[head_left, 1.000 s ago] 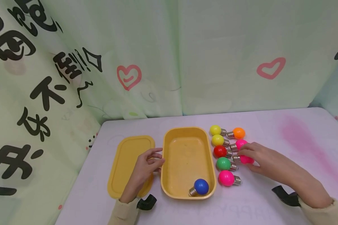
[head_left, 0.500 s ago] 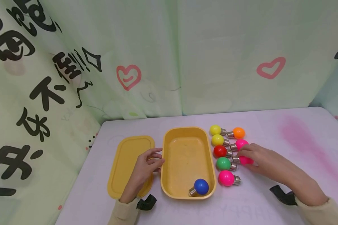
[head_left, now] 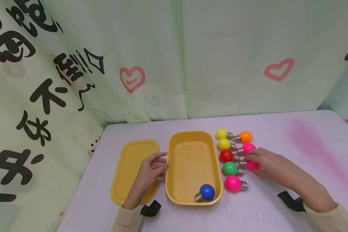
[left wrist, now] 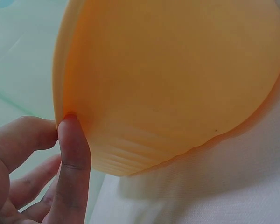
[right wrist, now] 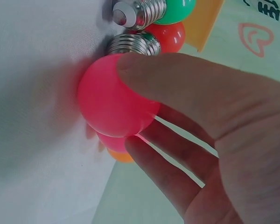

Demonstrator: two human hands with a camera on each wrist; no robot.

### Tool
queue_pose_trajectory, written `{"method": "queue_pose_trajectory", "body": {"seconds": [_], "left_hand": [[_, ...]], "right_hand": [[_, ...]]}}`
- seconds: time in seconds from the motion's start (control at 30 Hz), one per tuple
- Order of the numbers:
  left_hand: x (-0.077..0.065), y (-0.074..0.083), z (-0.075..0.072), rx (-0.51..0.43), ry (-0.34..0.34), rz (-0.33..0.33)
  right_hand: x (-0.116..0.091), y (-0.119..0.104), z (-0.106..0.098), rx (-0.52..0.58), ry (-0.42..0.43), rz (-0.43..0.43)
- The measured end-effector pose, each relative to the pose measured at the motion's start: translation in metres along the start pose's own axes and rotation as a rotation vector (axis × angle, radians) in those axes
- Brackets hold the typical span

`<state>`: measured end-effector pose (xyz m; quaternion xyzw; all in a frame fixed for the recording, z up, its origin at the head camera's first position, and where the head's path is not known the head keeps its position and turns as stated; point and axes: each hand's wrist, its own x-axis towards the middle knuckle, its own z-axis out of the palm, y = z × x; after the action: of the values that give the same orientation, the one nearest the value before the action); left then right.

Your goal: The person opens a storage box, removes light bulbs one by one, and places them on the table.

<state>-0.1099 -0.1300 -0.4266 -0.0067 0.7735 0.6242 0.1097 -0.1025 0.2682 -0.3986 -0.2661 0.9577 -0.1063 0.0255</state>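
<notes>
My right hand (head_left: 271,164) pinches a pink light bulb (right wrist: 109,98) between thumb and fingers; in the right wrist view the bulb lies at the table surface, its silver screw base showing beyond the thumb. With thumb and fingertip, my left hand (head_left: 150,172) holds the left rim of a yellow plastic box (left wrist: 177,79). One blue bulb (head_left: 207,192) lies in the box's near right corner. Right of the box are a red bulb (head_left: 226,156), a green bulb (head_left: 230,168) and another pink bulb (head_left: 233,183). A further pink bulb (head_left: 248,148) touches or nearly touches my right fingers.
Two yellow bulbs, the nearer yellow bulb (head_left: 224,144) among them, lie farther back beside an orange bulb (head_left: 246,137). A flat yellow lid (head_left: 130,164) lies left of the box, partly under my left forearm. A printed curtain (head_left: 226,64) hangs behind the pale table (head_left: 293,135).
My right hand has shifted very slightly left and its fingers have closed in on the pink bulb. My left hand and the box have stayed where they were.
</notes>
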Motion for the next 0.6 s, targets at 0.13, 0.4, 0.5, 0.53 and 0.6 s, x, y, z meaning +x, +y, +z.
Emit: {"method": "queue_pose_trajectory", "body": {"seconds": [0.13, 0.4, 0.5, 0.53, 0.6], "left_hand": [[0.000, 0.000, 0.000, -0.006, -0.003, 0.002], [0.001, 0.000, 0.000, -0.011, 0.000, 0.000], [0.001, 0.000, 0.000, -0.006, 0.007, -0.009], [0.001, 0.000, 0.000, -0.005, 0.007, -0.009], [0.001, 0.000, 0.000, -0.007, 0.005, -0.007]], "right_hand": [[-0.001, 0.000, -0.001, 0.000, 0.021, -0.005], [0.001, -0.012, -0.009, -0.014, 0.009, 0.016], [0.004, -0.020, -0.013, -0.014, 0.016, 0.003], [0.005, -0.023, -0.014, -0.011, 0.021, -0.005], [0.007, -0.028, -0.017, -0.001, 0.032, -0.023]]}}
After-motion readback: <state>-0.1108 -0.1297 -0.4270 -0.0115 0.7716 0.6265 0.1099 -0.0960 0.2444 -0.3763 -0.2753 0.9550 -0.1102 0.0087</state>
